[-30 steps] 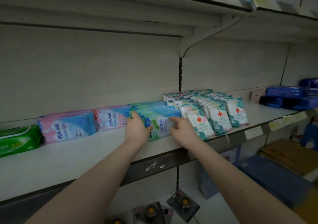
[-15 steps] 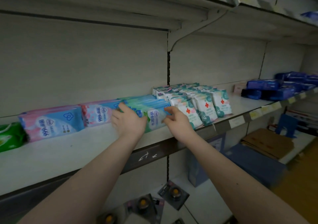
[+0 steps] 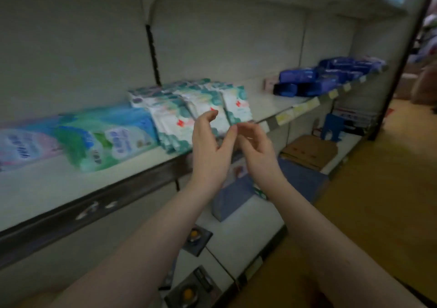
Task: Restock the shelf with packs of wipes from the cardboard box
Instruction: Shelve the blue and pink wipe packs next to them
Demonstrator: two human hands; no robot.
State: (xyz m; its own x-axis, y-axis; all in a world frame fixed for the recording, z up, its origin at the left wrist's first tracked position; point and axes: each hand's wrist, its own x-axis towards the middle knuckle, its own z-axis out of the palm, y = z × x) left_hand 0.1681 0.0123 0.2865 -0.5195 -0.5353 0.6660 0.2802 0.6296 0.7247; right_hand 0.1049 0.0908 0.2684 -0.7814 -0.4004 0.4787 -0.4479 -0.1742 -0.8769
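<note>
On the head camera I see the left hand (image 3: 210, 151) and the right hand (image 3: 259, 153) raised side by side just in front of the shelf (image 3: 47, 189) edge. Their fingers are loosely curved and relaxed, and they hold nothing. The green-blue packs of wipes (image 3: 106, 137) lie on the shelf, blurred, with red-cross packs (image 3: 186, 116) just beside them and dark blue packs (image 3: 319, 78) farther along. The cardboard box (image 3: 309, 151) lies below the shelf on a lower level.

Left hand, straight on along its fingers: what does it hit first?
Probably the red-cross packs at the front of the shelf: the left hand, empty, points up towards them. Blur leaves the depth unclear.
</note>
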